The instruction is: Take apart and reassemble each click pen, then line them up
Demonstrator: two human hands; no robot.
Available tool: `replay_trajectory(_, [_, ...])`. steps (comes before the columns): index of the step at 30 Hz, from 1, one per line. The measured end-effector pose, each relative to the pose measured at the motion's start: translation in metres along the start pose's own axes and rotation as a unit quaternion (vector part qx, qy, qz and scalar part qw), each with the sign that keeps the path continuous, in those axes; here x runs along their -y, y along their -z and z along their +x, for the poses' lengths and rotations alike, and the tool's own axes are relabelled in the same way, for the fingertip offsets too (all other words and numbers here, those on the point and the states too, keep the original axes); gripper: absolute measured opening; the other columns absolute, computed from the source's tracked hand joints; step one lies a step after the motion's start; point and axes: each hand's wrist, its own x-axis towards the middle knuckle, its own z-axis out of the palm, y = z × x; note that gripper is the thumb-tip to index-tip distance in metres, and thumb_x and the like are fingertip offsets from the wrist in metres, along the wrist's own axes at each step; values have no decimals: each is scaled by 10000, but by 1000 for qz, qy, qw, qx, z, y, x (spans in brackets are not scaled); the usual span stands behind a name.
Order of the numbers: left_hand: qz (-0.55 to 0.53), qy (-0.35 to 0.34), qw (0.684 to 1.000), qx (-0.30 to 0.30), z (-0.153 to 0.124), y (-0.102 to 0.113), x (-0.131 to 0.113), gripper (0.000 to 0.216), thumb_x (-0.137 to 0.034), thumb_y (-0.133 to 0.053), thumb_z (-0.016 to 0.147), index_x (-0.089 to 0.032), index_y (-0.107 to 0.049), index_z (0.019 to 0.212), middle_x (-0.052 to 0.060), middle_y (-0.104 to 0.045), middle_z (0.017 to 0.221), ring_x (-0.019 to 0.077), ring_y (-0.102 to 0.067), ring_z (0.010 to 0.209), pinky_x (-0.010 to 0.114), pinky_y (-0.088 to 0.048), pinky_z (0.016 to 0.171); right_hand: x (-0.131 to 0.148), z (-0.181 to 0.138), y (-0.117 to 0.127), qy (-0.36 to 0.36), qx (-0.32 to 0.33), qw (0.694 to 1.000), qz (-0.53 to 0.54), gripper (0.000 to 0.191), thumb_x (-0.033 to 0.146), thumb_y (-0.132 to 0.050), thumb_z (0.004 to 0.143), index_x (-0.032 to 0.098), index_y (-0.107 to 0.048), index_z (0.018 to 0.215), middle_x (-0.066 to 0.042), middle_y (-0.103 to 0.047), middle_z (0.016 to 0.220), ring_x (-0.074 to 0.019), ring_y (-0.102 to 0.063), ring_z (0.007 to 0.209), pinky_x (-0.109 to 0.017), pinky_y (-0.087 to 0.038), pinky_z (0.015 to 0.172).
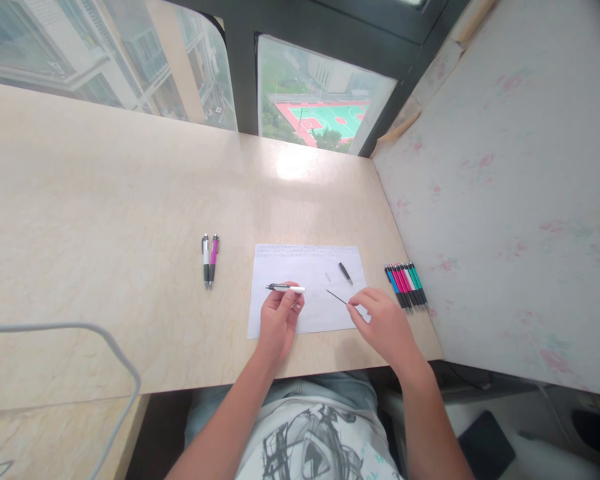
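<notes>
Pinched in my left hand (280,317) is a white pen barrel (296,289) with a black clip end pointing left. My right hand (380,323) closes its thumb and finger on a thin dark pen refill (337,297), whose tip points up and left toward the barrel, apart from it. Both hands are over a white sheet of paper (275,263) with faint writing along its far edge. A black pen grip section (345,273) lies on the paper's right part. Beside it is a small pale piece, probably a spring (328,277).
Left of the paper lie a white pen (205,260) and a purple pen (214,259). A row of several coloured pens (405,285) sits by the flowered wall (505,200). A grey cable (105,333) crosses the table (105,233) at left. Windows stand behind the table.
</notes>
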Motion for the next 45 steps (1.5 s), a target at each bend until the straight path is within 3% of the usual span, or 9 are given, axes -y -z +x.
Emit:
replay_trajectory(4, [-21,14,1000,-8,0,-1,-2,194,-241,-777,743,-148,-712,899,28,-660,857,78,-585,689,205,-473,666,0,4,-27,-58,-22,998,-25,126,220,-549,866,214,-610,756,-29,-651,805,-191,-590,838,-278,-408,728])
replay_trajectory(10, [-27,22,999,-6,0,-3,-2,201,-233,-788,731,-151,-713,899,21,-663,868,74,-594,695,203,-487,682,19,20,-61,-87,-11,994,-64,129,216,-539,882,214,-601,768,-38,-633,827,-186,-567,859,-264,-370,648])
replay_trajectory(18, [-27,23,999,3,0,-3,-2,189,-226,-776,741,-150,-710,902,24,-665,855,80,-592,685,216,-481,671,16,23,-58,-120,-8,986,-116,154,232,-545,894,215,-617,759,-40,-631,792,-186,-561,827,-271,-312,578])
replay_trajectory(45, [-21,27,999,5,-1,-4,-2,175,-223,-768,747,-155,-715,899,22,-657,850,82,-581,688,212,-483,669,12,24,-63,-139,-41,984,-108,151,235,-544,881,209,-614,751,-45,-630,786,-189,-547,801,-276,-307,591])
